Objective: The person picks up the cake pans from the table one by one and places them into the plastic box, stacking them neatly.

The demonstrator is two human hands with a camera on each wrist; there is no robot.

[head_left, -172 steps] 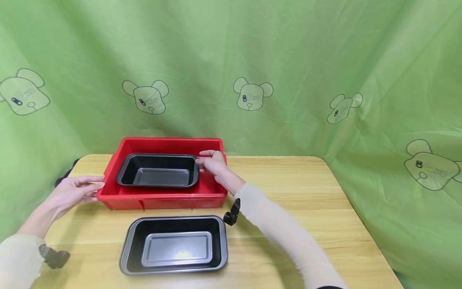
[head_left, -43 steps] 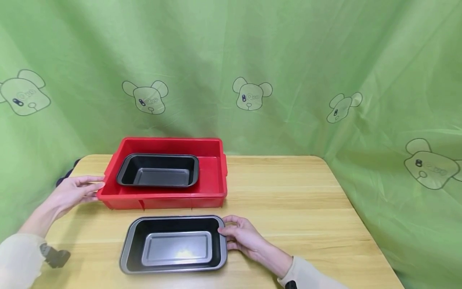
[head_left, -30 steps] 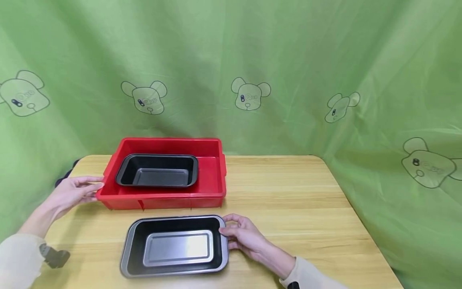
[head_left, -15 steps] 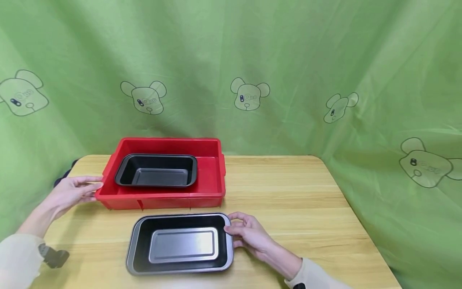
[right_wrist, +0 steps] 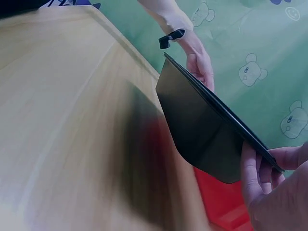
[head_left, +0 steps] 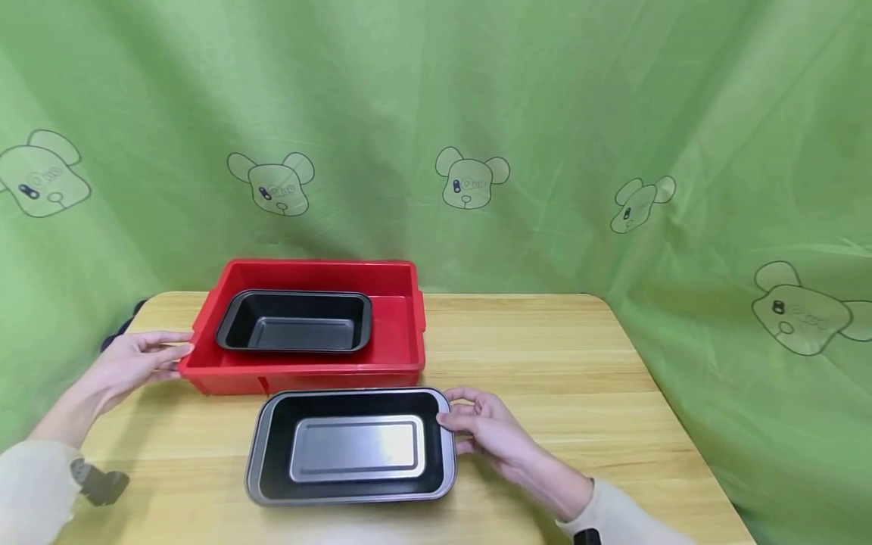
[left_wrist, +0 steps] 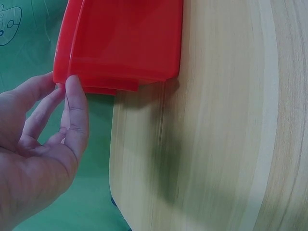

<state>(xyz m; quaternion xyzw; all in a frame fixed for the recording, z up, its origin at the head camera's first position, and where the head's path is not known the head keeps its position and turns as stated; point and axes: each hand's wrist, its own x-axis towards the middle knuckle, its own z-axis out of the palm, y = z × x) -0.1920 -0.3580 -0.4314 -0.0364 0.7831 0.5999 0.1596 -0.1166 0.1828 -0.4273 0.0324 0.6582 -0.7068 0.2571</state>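
My right hand point(head_left: 487, 431) pinches the right rim of a dark loaf pan point(head_left: 357, 450), thumb over the lip and fingers underneath. In the right wrist view the loaf pan point(right_wrist: 202, 130) is tilted and raised off the table, casting a shadow beside it. From the head, its far edge overlaps the front wall of a red plastic bin point(head_left: 306, 382). My left hand point(head_left: 136, 359) pinches that bin's left end; thumb and fingertips meet at its lip in the left wrist view. Inside the bin, toward the left, sits a second, smaller-looking dark loaf pan point(head_left: 303, 333).
The bin stands at the back left of a light wooden table point(head_left: 545, 363), with bare red floor point(head_left: 398, 325) right of the inner pan. A green curtain point(head_left: 545, 98) printed with bear heads hangs behind and along both sides.
My right hand has left the pan inside the bin and taken hold of the front loaf pan. That pan has risen and shifted rightward, closer to the bin. My left hand stays put.
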